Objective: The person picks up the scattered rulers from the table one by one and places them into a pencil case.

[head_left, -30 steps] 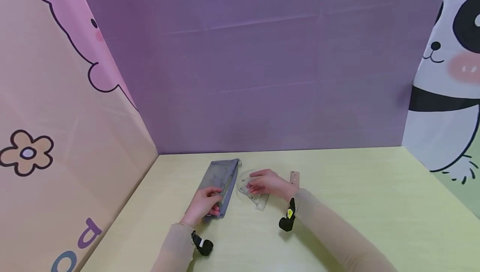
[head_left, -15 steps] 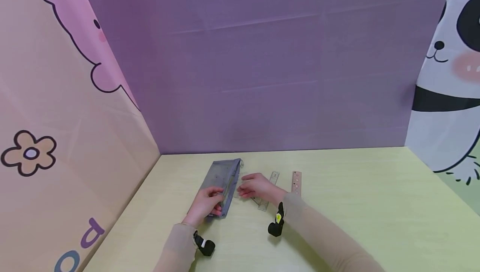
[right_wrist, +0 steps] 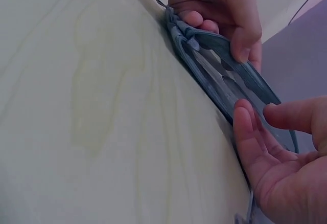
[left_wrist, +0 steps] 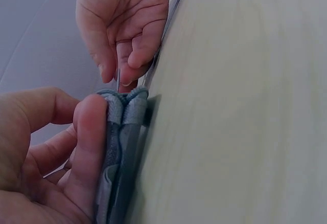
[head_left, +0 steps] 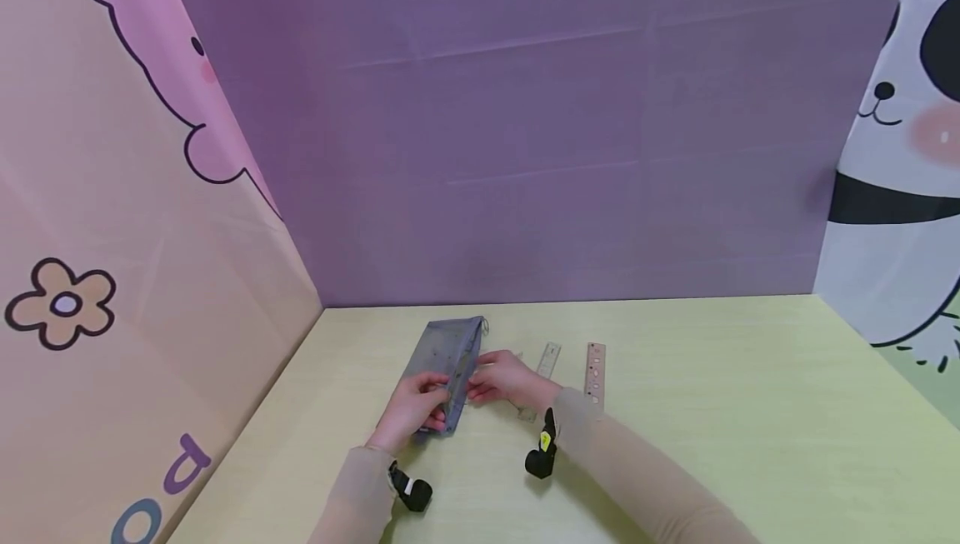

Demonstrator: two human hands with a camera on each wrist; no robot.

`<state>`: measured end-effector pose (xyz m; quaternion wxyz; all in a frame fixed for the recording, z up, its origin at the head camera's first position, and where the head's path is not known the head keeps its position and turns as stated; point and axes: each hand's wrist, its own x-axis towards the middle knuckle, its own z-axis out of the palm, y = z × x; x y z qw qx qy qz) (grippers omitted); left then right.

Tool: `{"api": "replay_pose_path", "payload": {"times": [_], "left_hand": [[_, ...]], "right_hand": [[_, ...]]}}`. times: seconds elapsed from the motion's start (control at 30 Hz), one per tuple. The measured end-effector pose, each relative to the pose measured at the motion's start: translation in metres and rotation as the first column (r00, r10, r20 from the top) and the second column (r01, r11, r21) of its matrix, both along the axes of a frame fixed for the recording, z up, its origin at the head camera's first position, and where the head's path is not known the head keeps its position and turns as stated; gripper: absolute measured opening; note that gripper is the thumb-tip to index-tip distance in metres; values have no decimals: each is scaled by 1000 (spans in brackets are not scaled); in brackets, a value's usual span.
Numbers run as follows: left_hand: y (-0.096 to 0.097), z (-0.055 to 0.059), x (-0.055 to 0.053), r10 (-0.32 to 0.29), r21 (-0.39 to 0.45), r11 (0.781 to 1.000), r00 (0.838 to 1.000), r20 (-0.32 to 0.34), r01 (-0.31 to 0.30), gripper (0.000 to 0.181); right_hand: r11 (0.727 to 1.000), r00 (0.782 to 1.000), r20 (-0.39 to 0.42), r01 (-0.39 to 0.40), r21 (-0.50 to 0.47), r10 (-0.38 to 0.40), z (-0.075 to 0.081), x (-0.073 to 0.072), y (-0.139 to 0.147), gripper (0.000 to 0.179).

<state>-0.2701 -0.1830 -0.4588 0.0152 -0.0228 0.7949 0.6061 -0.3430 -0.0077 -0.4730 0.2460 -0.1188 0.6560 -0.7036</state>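
A grey-blue mesh zip pouch (head_left: 441, 346) lies at a slant on the table, its long side opening facing right. My left hand (head_left: 411, 408) pinches the near end of the opening's edge between thumb and fingers. In the right wrist view the pouch's mouth (right_wrist: 217, 75) gapes between the two hands. My right hand (head_left: 508, 379) is right at that opening, thumb opposite the fingers. It pinches a thin clear protractor (left_wrist: 118, 81), which shows edge-on in the left wrist view; most of it is hidden by the hand and pouch.
A clear ruler (head_left: 551, 356) lies partly under my right wrist. Right of it lies a pink ruler (head_left: 596, 369) with cut-out shapes. A purple backdrop (head_left: 555, 152) stands behind the pale table (head_left: 712, 411), with a printed panel (head_left: 187, 277) along the left side.
My right hand has moved left to the pouch's opening, taking the clear protractor along and uncovering the clear ruler's far end. The left hand stays on the pouch.
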Motion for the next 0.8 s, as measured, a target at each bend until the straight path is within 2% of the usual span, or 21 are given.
{"api": "replay_pose_path", "payload": {"times": [0.43, 0.8], "left_hand": [[0, -2, -1, -12, -21, 1000, 1000, -22, 11, 28], [0, -2, -2, 1, -35, 999, 1000, -6, -1, 27]], "right_hand": [[999, 999, 20, -40, 4, 40, -1, 5, -13, 59], [999, 997, 61, -42, 12, 41, 8, 14, -13, 56]]}}
